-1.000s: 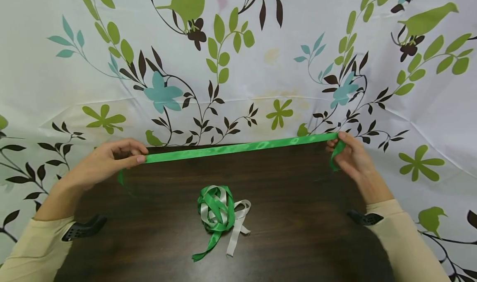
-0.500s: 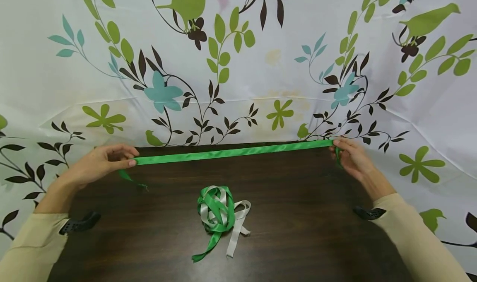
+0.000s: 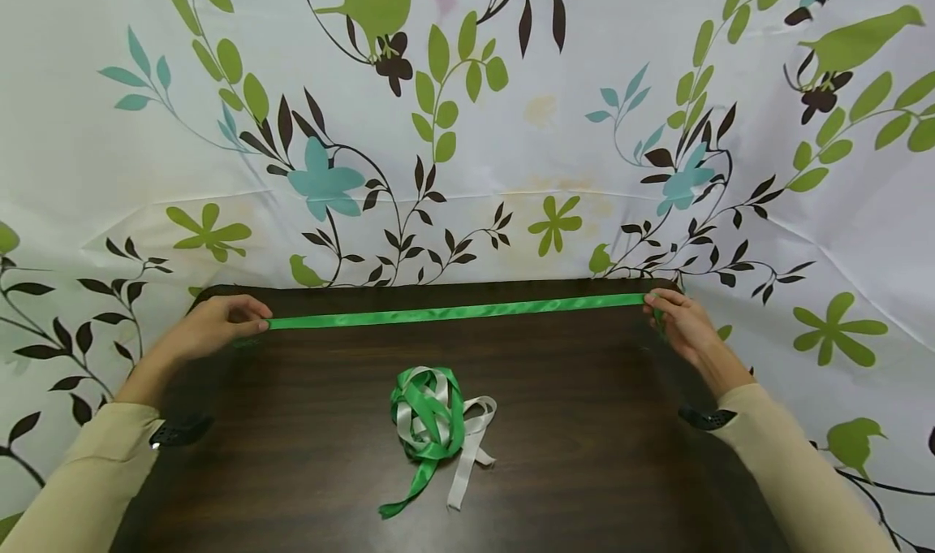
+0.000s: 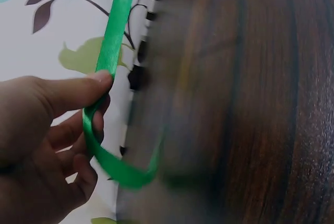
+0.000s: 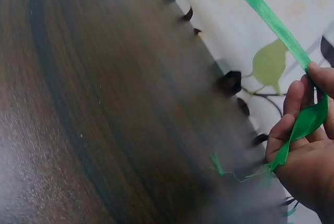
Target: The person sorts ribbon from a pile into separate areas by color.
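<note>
A green satin ribbon point(image 3: 453, 313) is stretched straight between both hands along the far side of the dark table. My left hand point(image 3: 219, 326) pinches it near one end between thumb and fingers. In the left wrist view, a loose tail of the ribbon point(image 4: 122, 169) curls down below the left hand point(image 4: 57, 125). My right hand point(image 3: 682, 321) pinches the other end. A twisted tail of the ribbon point(image 5: 308, 122) falls across the right palm point(image 5: 308, 166), its end frayed into loose threads.
A bundle of green and white ribbon point(image 3: 427, 413) lies mid-table point(image 3: 570, 439), with a green tail and a white ribbon loop point(image 3: 471, 447) beside it. A white cloth point(image 3: 467, 236) printed with leaves and birds hangs behind the table's far edge.
The right hand has lowered, bringing the stretched ribbon down from the cloth toward the table's far edge and nearer to level. The left hand has moved slightly left and down. The bundle stays put.
</note>
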`<state>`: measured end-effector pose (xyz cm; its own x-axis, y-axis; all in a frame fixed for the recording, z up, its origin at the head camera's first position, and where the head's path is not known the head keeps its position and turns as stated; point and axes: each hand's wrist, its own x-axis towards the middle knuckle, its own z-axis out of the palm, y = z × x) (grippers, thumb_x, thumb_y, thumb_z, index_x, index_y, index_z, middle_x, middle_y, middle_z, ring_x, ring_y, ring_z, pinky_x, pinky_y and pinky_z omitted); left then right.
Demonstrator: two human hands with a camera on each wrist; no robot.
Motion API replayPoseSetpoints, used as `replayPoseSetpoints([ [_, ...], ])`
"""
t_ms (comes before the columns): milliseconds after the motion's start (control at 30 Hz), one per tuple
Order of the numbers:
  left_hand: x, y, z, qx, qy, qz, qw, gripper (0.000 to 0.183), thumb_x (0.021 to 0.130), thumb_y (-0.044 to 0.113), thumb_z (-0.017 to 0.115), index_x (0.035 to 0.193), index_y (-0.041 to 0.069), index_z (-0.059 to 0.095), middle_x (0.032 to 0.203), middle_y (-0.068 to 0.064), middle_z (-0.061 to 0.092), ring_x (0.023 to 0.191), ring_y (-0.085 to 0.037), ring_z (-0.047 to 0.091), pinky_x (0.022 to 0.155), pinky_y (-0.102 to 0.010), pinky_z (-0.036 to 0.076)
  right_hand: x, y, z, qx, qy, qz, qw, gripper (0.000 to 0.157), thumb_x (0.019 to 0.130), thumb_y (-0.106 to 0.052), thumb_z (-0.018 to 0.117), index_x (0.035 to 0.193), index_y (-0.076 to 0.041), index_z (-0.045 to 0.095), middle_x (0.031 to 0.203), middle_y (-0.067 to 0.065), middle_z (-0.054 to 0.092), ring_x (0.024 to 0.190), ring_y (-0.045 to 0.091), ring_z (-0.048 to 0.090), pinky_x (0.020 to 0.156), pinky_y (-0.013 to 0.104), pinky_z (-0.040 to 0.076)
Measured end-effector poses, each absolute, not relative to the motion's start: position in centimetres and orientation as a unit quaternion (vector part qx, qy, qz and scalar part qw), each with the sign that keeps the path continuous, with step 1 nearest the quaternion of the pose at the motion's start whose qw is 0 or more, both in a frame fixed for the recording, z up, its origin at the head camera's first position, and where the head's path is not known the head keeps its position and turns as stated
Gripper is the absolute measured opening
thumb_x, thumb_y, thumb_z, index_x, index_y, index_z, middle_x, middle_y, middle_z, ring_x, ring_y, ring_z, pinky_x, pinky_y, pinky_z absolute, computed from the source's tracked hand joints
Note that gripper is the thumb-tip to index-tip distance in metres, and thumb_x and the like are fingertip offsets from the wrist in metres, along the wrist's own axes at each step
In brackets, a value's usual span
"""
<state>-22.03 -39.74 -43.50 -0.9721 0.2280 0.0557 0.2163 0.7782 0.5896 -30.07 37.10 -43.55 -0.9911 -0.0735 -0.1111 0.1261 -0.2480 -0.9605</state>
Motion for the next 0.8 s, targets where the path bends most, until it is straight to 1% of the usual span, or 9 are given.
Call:
replayPoseSetpoints([
  [100,-22.5,-39.7,-43.9,0.104,0.953,0.283,-0.005,0.023,0.088,0.032,0.065,0.096,0.011,0.066,0.083,-0.002,0.064,0.078,-0.023,0.055,0.065,-0.038,0.041,-30.3,37.4,-44.2,0.033,0.611,-0.789,0.055,0.012,0.089,-0.002,0.060,0.099,-0.004,0.066,0.082,0.008,0.067,0.078,0.018,0.061,0.066,0.032,0.048],
  [200,-22.9,-39.7,-44.2,0.086,0.959,0.268,-0.011,0.023,0.089,0.031,0.063,0.096,0.010,0.067,0.086,-0.004,0.064,0.080,-0.026,0.055,0.065,-0.041,0.041,-30.8,37.5,-44.7,0.033,0.622,-0.781,0.047,0.011,0.088,-0.002,0.061,0.097,-0.007,0.067,0.082,0.007,0.066,0.077,0.018,0.061,0.064,0.032,0.047],
  [367,-23.5,-40.1,-44.8,0.063,0.962,0.265,-0.013,0.026,0.092,0.033,0.059,0.098,0.009,0.067,0.093,-0.011,0.065,0.088,-0.033,0.056,0.069,-0.047,0.042,-31.7,37.7,-45.4,0.033,0.657,-0.752,0.032,0.014,0.087,-0.006,0.064,0.101,-0.008,0.063,0.082,0.005,0.065,0.078,0.017,0.060,0.063,0.032,0.045],
  [500,-24.1,-40.4,-45.5,0.049,0.962,0.269,-0.017,0.030,0.091,0.036,0.058,0.100,0.009,0.067,0.101,-0.017,0.063,0.095,-0.040,0.054,0.072,-0.052,0.040,-32.5,37.9,-45.7,0.045,0.675,-0.736,0.023,0.019,0.086,-0.007,0.066,0.104,-0.006,0.061,0.083,0.005,0.065,0.077,0.017,0.060,0.062,0.031,0.045],
  [633,-24.6,-40.7,-46.2,0.036,0.963,0.268,-0.013,0.035,0.092,0.038,0.056,0.103,0.006,0.066,0.109,-0.024,0.058,0.100,-0.047,0.049,0.074,-0.056,0.039,-33.0,38.3,-46.0,0.048,0.680,-0.731,0.026,0.027,0.086,-0.006,0.066,0.111,-0.001,0.057,0.083,0.006,0.065,0.076,0.017,0.060,0.059,0.029,0.045],
  [733,-24.8,-40.8,-46.6,0.030,0.963,0.267,-0.015,0.037,0.092,0.038,0.056,0.104,0.004,0.065,0.109,-0.027,0.057,0.098,-0.049,0.048,0.073,-0.056,0.039,-33.4,38.9,-46.2,0.051,0.690,-0.721,0.031,0.032,0.086,-0.006,0.066,0.115,0.001,0.054,0.085,0.006,0.064,0.078,0.017,0.059,0.061,0.029,0.046],
  [800,-25.0,-40.7,-46.8,0.030,0.962,0.270,-0.020,0.037,0.092,0.036,0.056,0.104,0.002,0.065,0.107,-0.028,0.058,0.095,-0.048,0.050,0.071,-0.055,0.040,-33.5,39.4,-46.3,0.055,0.708,-0.703,0.030,0.033,0.087,-0.008,0.066,0.116,0.000,0.054,0.086,0.004,0.064,0.080,0.017,0.058,0.063,0.030,0.046],
])
